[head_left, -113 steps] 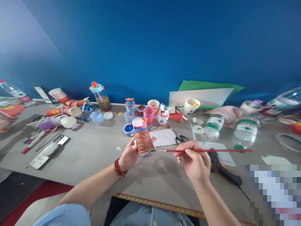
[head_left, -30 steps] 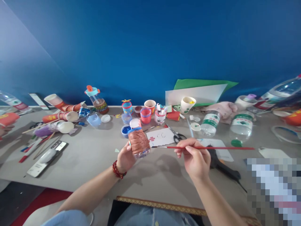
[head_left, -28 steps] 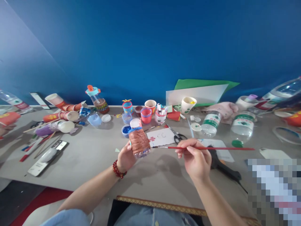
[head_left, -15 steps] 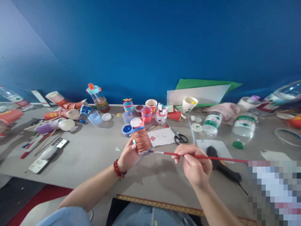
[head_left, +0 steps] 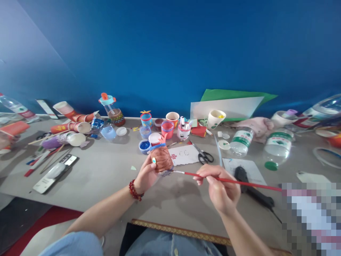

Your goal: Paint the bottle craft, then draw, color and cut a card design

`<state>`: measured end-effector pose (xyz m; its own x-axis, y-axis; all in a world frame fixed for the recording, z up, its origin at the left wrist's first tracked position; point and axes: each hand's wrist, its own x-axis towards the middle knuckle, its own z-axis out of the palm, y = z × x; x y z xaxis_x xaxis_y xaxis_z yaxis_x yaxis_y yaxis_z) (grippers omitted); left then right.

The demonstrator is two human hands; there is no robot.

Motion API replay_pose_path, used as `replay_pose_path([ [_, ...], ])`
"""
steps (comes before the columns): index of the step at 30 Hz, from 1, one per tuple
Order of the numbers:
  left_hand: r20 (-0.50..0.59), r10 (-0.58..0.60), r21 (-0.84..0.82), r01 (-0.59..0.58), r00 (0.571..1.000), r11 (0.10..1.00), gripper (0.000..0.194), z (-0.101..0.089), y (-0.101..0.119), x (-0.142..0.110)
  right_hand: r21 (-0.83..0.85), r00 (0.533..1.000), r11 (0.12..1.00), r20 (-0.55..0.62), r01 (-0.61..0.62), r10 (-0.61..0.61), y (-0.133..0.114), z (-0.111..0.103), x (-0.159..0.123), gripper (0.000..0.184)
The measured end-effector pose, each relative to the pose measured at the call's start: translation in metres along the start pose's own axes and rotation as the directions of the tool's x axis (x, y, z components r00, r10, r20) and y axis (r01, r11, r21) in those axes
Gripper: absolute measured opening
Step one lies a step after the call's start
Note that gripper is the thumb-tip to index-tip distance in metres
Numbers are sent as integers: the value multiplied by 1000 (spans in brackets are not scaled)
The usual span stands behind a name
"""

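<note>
My left hand (head_left: pixel 146 174), with a ring and a red bead bracelet, is wrapped round a brown-painted cup (head_left: pixel 162 159) tilted on its side. The cup has a blue band and an orange cut-out at its far end; its near end looks clear with bluish paint. Between the fingers and thumb of my right hand (head_left: pixel 221 185) is a long red paintbrush (head_left: pixel 229 180). The brush's tip meets the cup's near end. Just behind the cup stands an open pot of blue paint (head_left: pixel 145 146), beside a white lid (head_left: pixel 155 138).
Black scissors (head_left: pixel 205 157) and white paper (head_left: pixel 186 155) lie beyond my hands. A black glue gun (head_left: pixel 254 192) is close to my right hand. Plastic bottles (head_left: pixel 278 147) lie at the right, and a phone (head_left: pixel 50 177) at the left. Several cups stand near the blue wall.
The cup has shifted and turned very slightly in my left hand. The brush tip stays at its near end. The whole view has moved a little.
</note>
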<state>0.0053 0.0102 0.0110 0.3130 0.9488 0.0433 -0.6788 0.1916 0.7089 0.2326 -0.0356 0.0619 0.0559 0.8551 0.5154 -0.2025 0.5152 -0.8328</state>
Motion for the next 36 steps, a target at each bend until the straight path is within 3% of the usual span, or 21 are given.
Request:
replay_pose_path([
  [5, -68, 54, 3, -54, 996, 999, 48, 7, 3, -2, 15, 996, 1000, -82, -27, 29, -1, -2, 2, 23],
  [11, -62, 50, -4, -51, 997, 999, 46, 9, 4, -2, 39, 997, 997, -39, -65, 66, 2, 2, -1, 22],
  [18, -92, 48, 9, -48, 995, 999, 47, 10, 5, -2, 21, 994, 999, -104, -43, 45, 2, -3, 1, 23],
  [24, -61, 58, 16, -57, 996, 998, 49, 9, 4, -3, 32, 995, 996, -46, -85, 86, 3, 2, -3, 20],
  [32, -120, 49, 26, -46, 992, 999, 50, 12, 6, -3, 7, 986, 998, -152, -68, 68, 2, -2, 2, 20],
  [36, -114, 54, 23, -52, 992, 998, 49, 11, 5, -3, 31, 991, 997, -108, -75, 78, 3, 0, 0, 20],
])
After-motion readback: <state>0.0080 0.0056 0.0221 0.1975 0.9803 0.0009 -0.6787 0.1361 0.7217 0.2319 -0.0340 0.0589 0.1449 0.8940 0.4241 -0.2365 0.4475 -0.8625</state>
